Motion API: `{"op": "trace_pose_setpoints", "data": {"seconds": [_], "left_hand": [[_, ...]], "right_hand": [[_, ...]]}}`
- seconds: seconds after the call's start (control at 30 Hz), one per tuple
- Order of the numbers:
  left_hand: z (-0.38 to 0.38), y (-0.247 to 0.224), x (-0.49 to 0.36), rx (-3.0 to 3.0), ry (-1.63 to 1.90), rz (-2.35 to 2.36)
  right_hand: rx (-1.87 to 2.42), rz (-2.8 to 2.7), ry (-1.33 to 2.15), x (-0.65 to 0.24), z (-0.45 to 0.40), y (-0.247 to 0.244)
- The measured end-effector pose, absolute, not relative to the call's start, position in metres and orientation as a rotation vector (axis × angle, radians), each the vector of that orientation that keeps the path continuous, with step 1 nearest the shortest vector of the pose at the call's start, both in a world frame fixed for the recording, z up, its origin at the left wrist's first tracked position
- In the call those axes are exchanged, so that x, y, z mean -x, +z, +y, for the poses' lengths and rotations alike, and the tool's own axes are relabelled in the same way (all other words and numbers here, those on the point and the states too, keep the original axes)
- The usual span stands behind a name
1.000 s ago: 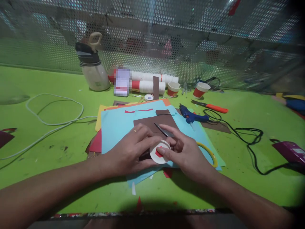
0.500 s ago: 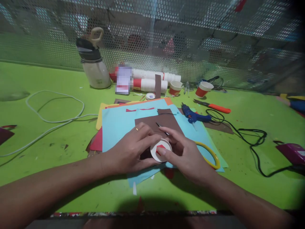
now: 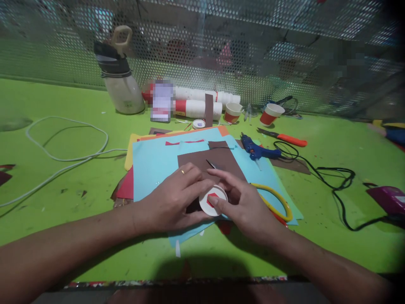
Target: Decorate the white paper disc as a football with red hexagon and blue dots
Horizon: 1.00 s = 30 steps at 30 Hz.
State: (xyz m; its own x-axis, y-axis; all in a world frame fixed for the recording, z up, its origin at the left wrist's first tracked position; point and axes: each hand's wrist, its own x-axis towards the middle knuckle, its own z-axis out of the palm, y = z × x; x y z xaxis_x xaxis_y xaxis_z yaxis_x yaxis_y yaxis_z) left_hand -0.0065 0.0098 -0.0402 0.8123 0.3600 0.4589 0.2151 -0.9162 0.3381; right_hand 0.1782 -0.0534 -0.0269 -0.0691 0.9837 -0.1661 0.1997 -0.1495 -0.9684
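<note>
A white paper cup (image 3: 205, 207) is held with its round base toward me, over the stacked coloured paper. A small red paper piece (image 3: 212, 198) lies on that base. My left hand (image 3: 182, 194) is closed around the cup's left side, thumb below and fingers above. On the other side my right hand (image 3: 243, 202) grips the cup, its thumb pressing on the red piece. Beneath the right hand lie scissors with yellow handles (image 3: 286, 207), their dark tip showing over a brown sheet (image 3: 202, 159). The cup's side wall is mostly hidden by my fingers.
Light blue sheets (image 3: 152, 169) spread under my hands. A blue glue gun (image 3: 257, 150) and an orange-handled cutting tool (image 3: 292, 139) lie right. Behind stand two paper cups (image 3: 267, 119), stacked cups (image 3: 202, 109), a phone (image 3: 162, 101) and a bottle (image 3: 122, 88). Cables cross both sides.
The camera view has shifted slightly. Both hands keep their hold on the cup, and the right thumb stays on the red piece, now showing a little more of it.
</note>
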Motion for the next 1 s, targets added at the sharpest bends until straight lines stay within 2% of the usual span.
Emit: {"op": "trace_pose_setpoints", "data": {"seconds": [0.33, 0.57, 0.77, 1.0], "left_hand": [[0.011, -0.038, 0.004, -2.714, 0.793, 0.496], [0.016, -0.032, 0.011, -2.639, 0.685, 0.58], [0.031, -0.035, 0.016, -2.607, 0.457, 0.695], [0.036, -0.033, 0.021, -2.677, 0.408, 0.717]], "right_hand": [[1.437, -1.367, 1.264, -0.177, -0.051, -0.03], [1.483, -1.573, 0.718, -0.197, -0.05, -0.021], [1.533, -1.546, 0.606, -0.22, -0.039, -0.017], [1.555, -1.396, 0.333, -0.269, -0.02, -0.009]]}}
